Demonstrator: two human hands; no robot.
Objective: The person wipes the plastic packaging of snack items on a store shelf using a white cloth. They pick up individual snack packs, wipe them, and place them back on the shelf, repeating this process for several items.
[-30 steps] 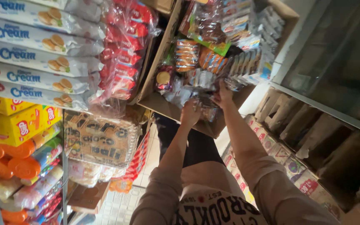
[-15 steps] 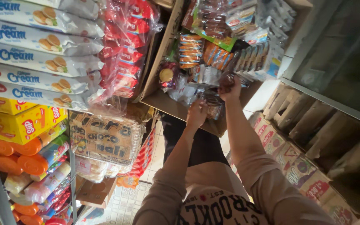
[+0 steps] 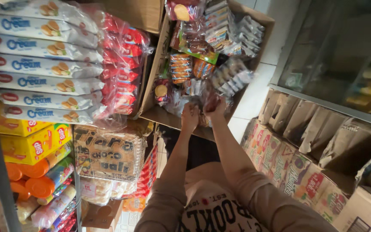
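Both my arms reach forward into an open cardboard box [image 3: 159, 114] full of snack packets. My left hand [image 3: 190, 117] and my right hand [image 3: 216, 107] are close together, and both grip a clear plastic packet of dark snacks [image 3: 202, 103] at the box's near edge. Around them lie orange biscuit rolls [image 3: 180, 68] and strips of small silver sachets [image 3: 232, 75]. My fingers are partly hidden by the crinkled plastic.
Shelves on the left hold stacked cream biscuit packs [image 3: 39, 64], red packets [image 3: 121, 73], yellow boxes [image 3: 35, 144] and a clear bag of wafers [image 3: 108, 154]. On the right stand a glass-fronted cabinet [image 3: 344, 56] and a row of carton packs [image 3: 288, 163]. White floor tiles [image 3: 254, 94] show beyond.
My two hands have drawn closer together on the clear packet at the box's edge. The view has shifted slightly.
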